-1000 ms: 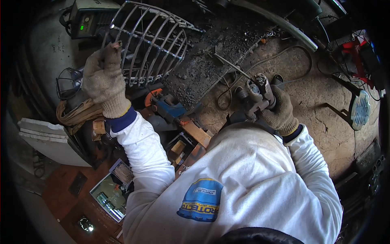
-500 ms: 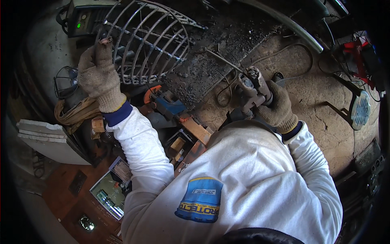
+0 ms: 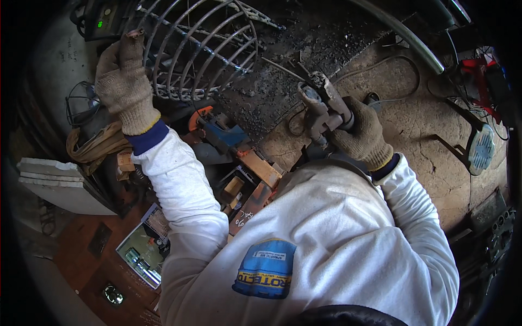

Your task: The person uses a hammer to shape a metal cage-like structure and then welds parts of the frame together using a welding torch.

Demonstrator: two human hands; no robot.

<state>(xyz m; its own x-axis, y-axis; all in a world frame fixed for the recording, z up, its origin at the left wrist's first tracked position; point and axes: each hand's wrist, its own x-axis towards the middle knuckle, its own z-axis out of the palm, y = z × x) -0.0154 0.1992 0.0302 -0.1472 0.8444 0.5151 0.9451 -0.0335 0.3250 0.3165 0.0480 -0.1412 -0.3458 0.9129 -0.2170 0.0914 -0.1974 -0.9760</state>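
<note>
My right hand (image 3: 363, 133), in a knit work glove, is wrapped around a worn welding electrode holder (image 3: 326, 114). A thin welding rod (image 3: 283, 69) sticks out from the holder toward the upper left, over the dark floor. My left hand (image 3: 125, 81), in a matching glove, is raised at the upper left with one finger stretched upward; that glove's fingertip is torn through. Nothing shows in the left hand. Just right of it stands a rounded cage of bent metal bars (image 3: 200, 49). The left hand's other fingers are partly hidden from view.
A welding machine (image 3: 103, 24) with a green display stands behind my left hand. Below the cage lie a blue-and-orange tool (image 3: 223, 133) and wooden blocks (image 3: 260, 167). Cable (image 3: 405, 58) loops across the floor. A perforated metal piece (image 3: 481, 149) stands at right, pale slabs (image 3: 60, 185) at left.
My left hand has shifted up and left, away from the dark part near its fingertip. The electrode holder has moved left and turned slightly, still in my right hand.
</note>
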